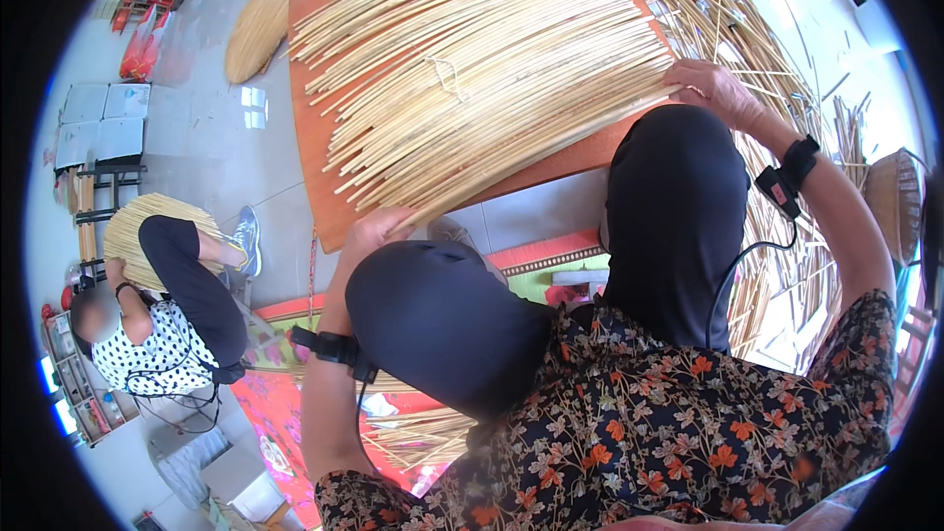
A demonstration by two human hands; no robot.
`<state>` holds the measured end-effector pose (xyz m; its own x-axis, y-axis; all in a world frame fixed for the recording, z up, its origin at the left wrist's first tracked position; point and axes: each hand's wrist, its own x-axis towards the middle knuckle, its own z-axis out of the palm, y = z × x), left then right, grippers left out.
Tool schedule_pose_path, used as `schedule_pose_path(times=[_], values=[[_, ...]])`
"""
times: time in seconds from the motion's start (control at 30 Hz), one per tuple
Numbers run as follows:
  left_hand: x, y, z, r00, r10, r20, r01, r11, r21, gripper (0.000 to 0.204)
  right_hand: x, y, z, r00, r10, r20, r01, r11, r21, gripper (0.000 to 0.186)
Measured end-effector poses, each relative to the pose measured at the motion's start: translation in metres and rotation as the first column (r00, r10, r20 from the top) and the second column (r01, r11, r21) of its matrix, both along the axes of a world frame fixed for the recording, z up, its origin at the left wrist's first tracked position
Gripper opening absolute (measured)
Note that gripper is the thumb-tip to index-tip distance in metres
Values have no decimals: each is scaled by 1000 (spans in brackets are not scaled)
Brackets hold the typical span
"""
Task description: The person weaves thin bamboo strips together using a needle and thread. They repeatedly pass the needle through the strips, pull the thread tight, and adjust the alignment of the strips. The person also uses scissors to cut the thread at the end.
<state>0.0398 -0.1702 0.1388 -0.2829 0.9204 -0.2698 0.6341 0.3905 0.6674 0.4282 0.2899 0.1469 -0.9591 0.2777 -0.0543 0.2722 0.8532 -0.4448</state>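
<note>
Pale straw-coloured reed stalks (472, 29) lie in rows on an orange-brown board (320, 206) in front of me, with a small loop of pale strip (442, 79) among them. Along the board's near edge, a few stalks (541, 153) stretch between my two hands. My left hand (379, 226) has its fingers closed round their left ends, above my left knee. My right hand (710, 88) grips their right ends at the board's right corner, its fingers partly bent round them.
A co-worker (157, 334) sits at left holding a round stalk mat (147, 211). An oval woven piece (261, 25) lies beyond. Loose stalks (718, 5) heap at right beside a basket (890, 206). A red patterned cloth (265, 403) lies below.
</note>
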Motion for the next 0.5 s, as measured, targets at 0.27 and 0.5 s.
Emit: schedule_pose_path(times=[0.27, 0.5], values=[[-33, 29, -14, 941, 103, -322, -32, 975, 219, 47, -53, -1, -2, 991, -31, -128, 75, 934, 350, 50], [-6, 21, -35, 854, -167, -493, 303, 930, 210, 69, -68, -22, -17, 966, 257, 9, -249, 927, 281, 62]])
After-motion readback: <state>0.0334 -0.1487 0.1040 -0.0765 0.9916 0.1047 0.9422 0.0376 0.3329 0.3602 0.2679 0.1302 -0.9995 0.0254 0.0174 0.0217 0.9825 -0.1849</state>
